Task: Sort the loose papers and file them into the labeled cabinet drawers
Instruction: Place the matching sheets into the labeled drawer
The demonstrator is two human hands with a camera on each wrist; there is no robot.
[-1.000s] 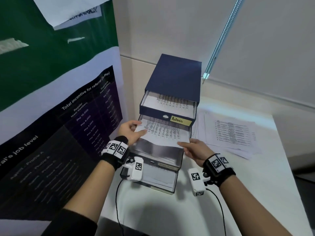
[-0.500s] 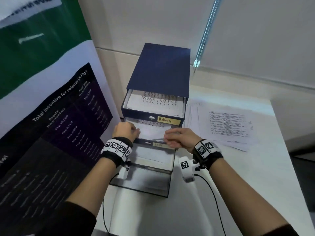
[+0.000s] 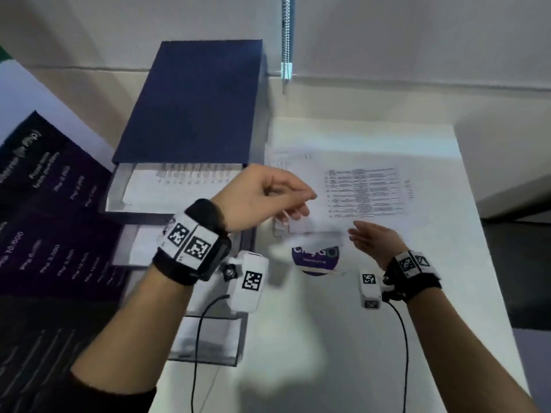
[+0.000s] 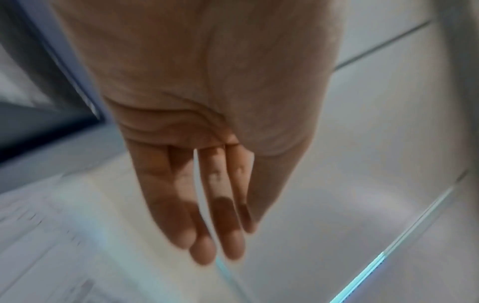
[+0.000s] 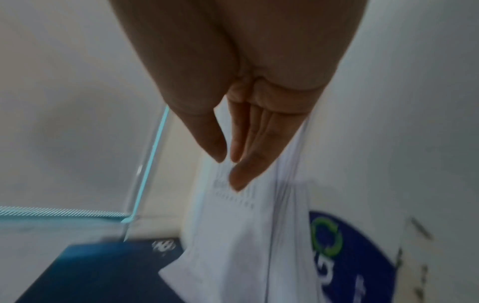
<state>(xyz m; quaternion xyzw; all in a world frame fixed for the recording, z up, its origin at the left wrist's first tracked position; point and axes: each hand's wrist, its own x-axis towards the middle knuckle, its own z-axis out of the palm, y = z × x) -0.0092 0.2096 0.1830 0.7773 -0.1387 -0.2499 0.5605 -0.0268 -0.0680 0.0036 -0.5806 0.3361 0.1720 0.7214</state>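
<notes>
The navy filing cabinet (image 3: 193, 99) stands at the table's left. Its top drawer (image 3: 119, 201) is pulled out with a printed sheet inside; the second drawer (image 3: 134, 248) and a lower drawer (image 3: 208, 341) also stick out. A stack of loose printed papers (image 3: 363, 192) lies on the white table right of the cabinet. My left hand (image 3: 304, 204) hovers over the stack's near left corner, fingers straight in the left wrist view (image 4: 215, 242), holding nothing. My right hand (image 3: 357, 234) reaches the stack's near edge, its straight fingers (image 5: 241, 174) over the papers (image 5: 233, 246).
A round purple sticker (image 3: 316, 260) sits on the table (image 3: 328, 353) just in front of the papers. A dark printed banner (image 3: 44, 219) hangs close on the left. A blind's wand (image 3: 286, 40) hangs behind the cabinet. The table's right edge (image 3: 483, 263) drops off.
Both hands have left the second drawer, where they were pushing a sheet in, and have moved right to the loose stack. The view has swung right.
</notes>
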